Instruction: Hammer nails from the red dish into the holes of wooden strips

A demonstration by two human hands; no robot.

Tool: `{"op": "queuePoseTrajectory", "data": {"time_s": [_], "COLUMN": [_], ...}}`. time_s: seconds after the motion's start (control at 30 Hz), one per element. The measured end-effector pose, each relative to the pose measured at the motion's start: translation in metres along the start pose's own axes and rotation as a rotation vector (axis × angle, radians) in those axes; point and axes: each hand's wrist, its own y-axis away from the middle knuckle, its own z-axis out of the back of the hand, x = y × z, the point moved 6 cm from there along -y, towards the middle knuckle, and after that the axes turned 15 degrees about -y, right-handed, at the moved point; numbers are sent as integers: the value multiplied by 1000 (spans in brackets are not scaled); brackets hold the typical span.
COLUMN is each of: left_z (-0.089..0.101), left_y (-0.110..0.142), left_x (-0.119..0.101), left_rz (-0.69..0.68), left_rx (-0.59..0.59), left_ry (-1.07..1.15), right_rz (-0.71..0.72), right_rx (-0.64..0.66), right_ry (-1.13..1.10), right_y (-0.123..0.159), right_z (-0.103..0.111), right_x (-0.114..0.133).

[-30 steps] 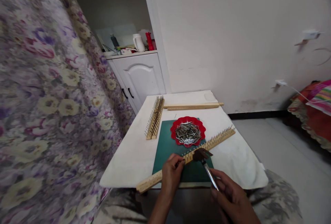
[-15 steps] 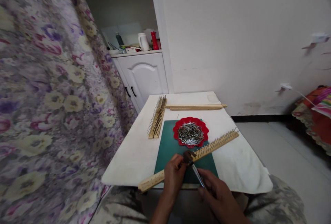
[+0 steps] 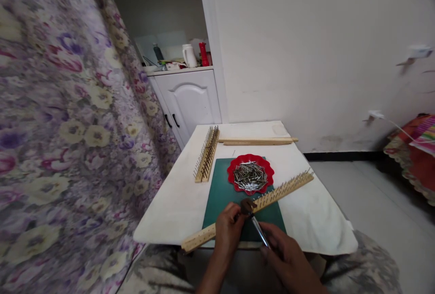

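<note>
My right hand [image 3: 287, 251] grips a hammer [image 3: 258, 230] by its shiny metal handle. Its dark head [image 3: 247, 205] is low over a wooden strip [image 3: 292, 185], just beside the fingertips of my left hand [image 3: 228, 228]. Those fingers are pinched together at the strip; what they hold, if anything, is hidden. The strip lies slanted across a green mat [image 3: 217, 185]. Rows of upright nails stand along its right part, while its left end [image 3: 199, 238] shows small holes. Beyond the hammer, a red scalloped dish [image 3: 232, 174] holds a heap of loose nails [image 3: 250, 177].
Two nail-studded strips [image 3: 205, 158] lie on the left of the white-covered table [image 3: 163, 217]. Bare wooden strips [image 3: 258, 141] lie along the back. A floral curtain [image 3: 84, 103] hangs at the left, and a white cabinet [image 3: 190, 99] stands behind.
</note>
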Motion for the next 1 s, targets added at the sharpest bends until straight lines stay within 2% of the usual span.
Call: {"op": "queuePoseTrajectory", "data": {"time_s": [0.17, 0.3, 0.47, 0.57, 0.63, 0.73, 0.8, 0.9, 1.0], "left_z": [0, 2, 18, 32, 38, 31, 18, 1, -10], "left_y": [-1, -1, -2, -17, -34, -66, -88, -114, -128], "left_x": [-1, -5, -3, -3, -10, -24, -26, -25, -18], "left_rz": [13, -9, -37, -38, -88, -176, -163, -109, -56], "left_rx": [11, 55, 80, 72, 62, 139, 228, 266, 269], "left_ry": [-22, -31, -74, -146, -220, -418, -591, -656, -652], "right_rz": [-1, -7, -40, -91, -113, -78, -43, -49, -79], "right_rx": [-17, -115, -278, -330, -345, -363, -372, -368, -370], "right_ry": [-65, -207, -375, -374, -369, -423, -465, -471, -429], "right_y": [3, 12, 24, 29, 31, 32, 31, 31, 31], "right_z": [2, 11, 28, 37, 40, 43, 44, 45, 48], "right_x": [1, -4, -14, -18, -20, -20, -20, -22, -23]}}
